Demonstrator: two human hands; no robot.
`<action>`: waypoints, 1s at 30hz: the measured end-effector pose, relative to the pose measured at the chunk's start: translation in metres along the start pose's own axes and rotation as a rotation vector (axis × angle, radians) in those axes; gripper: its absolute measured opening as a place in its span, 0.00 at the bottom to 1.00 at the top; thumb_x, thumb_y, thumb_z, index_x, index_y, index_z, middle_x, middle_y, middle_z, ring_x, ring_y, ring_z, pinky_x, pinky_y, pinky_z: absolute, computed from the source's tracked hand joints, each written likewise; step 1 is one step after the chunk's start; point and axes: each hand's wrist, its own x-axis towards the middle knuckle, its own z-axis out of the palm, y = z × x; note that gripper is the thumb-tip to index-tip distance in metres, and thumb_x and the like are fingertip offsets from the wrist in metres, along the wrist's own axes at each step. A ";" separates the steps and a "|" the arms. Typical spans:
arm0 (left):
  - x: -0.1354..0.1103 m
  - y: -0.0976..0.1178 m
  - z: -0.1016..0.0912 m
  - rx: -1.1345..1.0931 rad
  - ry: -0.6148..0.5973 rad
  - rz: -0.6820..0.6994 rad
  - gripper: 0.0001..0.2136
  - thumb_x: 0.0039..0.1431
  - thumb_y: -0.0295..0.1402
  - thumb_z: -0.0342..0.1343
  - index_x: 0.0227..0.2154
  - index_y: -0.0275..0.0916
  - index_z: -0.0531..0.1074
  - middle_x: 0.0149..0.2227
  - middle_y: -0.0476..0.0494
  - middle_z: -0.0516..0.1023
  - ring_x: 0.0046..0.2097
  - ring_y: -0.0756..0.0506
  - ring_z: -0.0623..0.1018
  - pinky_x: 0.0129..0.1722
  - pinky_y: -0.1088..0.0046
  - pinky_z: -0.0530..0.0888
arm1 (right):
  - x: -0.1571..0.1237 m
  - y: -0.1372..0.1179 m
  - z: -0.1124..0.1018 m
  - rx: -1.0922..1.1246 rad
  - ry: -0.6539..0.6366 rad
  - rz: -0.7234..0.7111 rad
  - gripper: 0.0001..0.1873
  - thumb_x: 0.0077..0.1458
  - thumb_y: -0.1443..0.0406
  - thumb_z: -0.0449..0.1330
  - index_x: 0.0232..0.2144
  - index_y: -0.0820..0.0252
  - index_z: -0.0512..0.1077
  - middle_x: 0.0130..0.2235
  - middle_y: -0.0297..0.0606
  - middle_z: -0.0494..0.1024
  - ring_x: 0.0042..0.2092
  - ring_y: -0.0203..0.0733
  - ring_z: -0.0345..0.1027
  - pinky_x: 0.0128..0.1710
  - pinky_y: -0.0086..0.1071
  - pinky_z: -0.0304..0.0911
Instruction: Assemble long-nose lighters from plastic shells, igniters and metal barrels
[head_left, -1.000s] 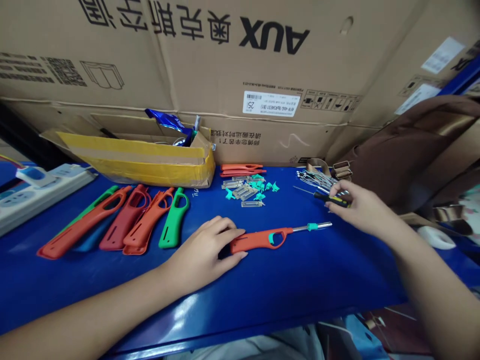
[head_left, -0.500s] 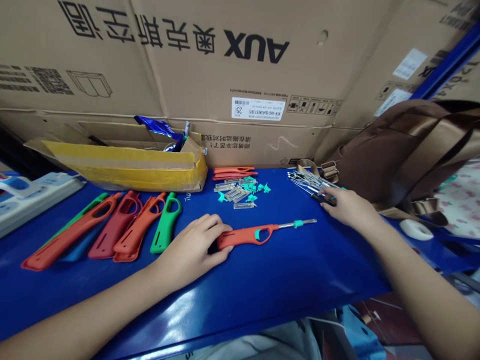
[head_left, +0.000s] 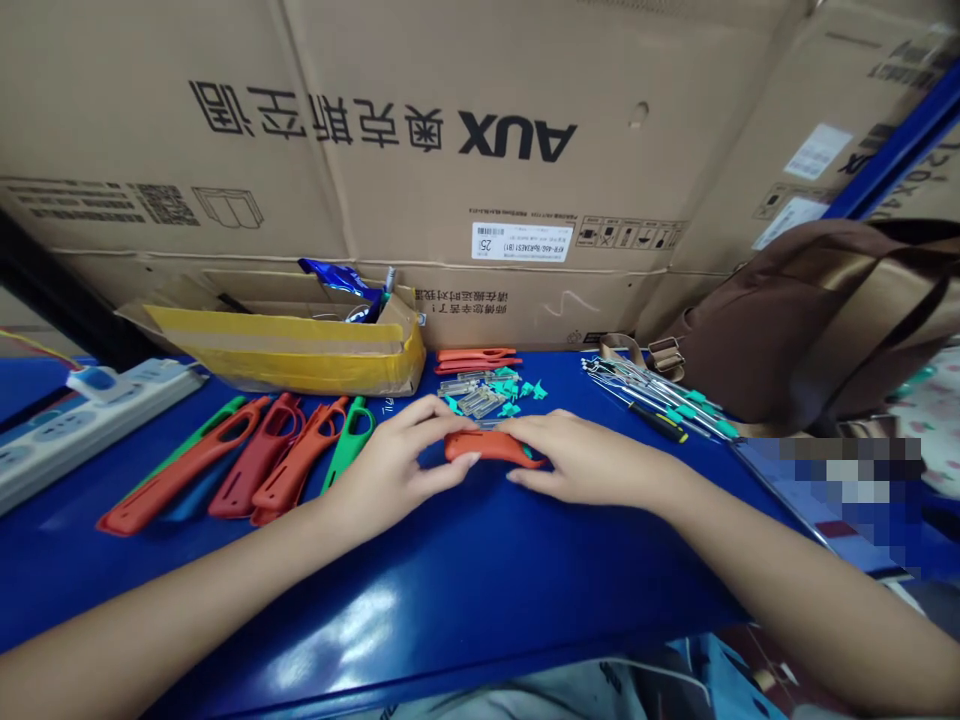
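Observation:
An orange lighter body [head_left: 486,446] lies on the blue table [head_left: 480,570] between both my hands. My left hand [head_left: 394,470] grips its left end with curled fingers. My right hand [head_left: 581,462] covers its right part, fingers pressed over it, so the metal tube is hidden. Just behind them lie small clear and teal parts [head_left: 491,390] and two orange half shells [head_left: 476,358].
A row of orange, red and green handle shells [head_left: 247,455] lies at the left. Metal rods with teal tips and a black-yellow screwdriver [head_left: 660,398] lie at the right. A yellow-taped box [head_left: 289,345], a power strip [head_left: 82,410], a brown bag [head_left: 810,320] and large cartons stand behind.
My right hand has left the rods and screwdriver at the right and come onto the orange lighter. The left hand has stayed on the lighter's left end.

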 end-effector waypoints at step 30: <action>0.168 -0.068 0.010 0.737 -0.784 -0.466 0.17 0.68 0.38 0.59 0.56 0.38 0.71 0.55 0.38 0.74 0.52 0.40 0.78 0.50 0.56 0.79 | 0.013 0.068 0.001 -0.143 0.397 0.624 0.17 0.67 0.51 0.51 0.37 0.56 0.70 0.32 0.39 0.78 0.32 0.46 0.71 0.28 0.33 0.49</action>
